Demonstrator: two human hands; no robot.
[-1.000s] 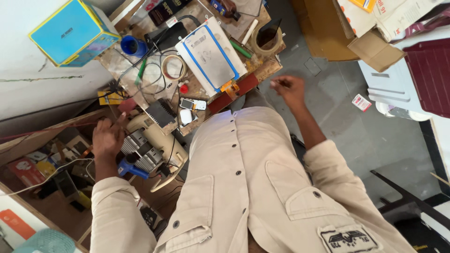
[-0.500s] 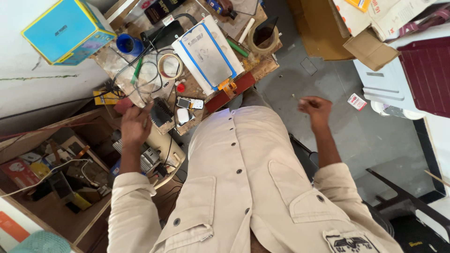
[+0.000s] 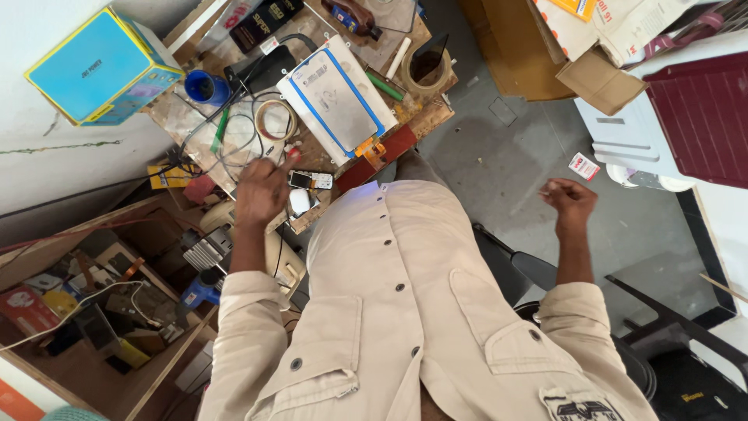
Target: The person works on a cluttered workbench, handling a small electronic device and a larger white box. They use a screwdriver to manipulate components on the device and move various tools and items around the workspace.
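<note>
My left hand (image 3: 261, 191) reaches over the cluttered wooden workbench (image 3: 425, 117), above tangled wires (image 3: 226, 152). Its fingertips are at a small red piece (image 3: 294, 153); whether they grip it is unclear. Just right of the hand lie a small phone circuit board (image 3: 312, 180) and a white rounded part (image 3: 299, 203). A white tablet-like panel with blue edging (image 3: 336, 97) lies beyond the hand. My right hand (image 3: 569, 203) is raised over the grey floor, away from the bench, with its fingers curled in a loose fist.
A blue box (image 3: 105, 66), a blue cup (image 3: 204, 86), tape rolls (image 3: 273, 118) (image 3: 427, 70) and a green pen (image 3: 222, 129) crowd the bench. Shelves with tools and parts (image 3: 101, 312) sit lower left. Cardboard boxes (image 3: 576, 54) and a maroon-and-white appliance (image 3: 686, 117) stand at right.
My left hand has come up from the lower shelf onto the bench top and moved right. My right hand has swung away from the bench, out over the floor.
</note>
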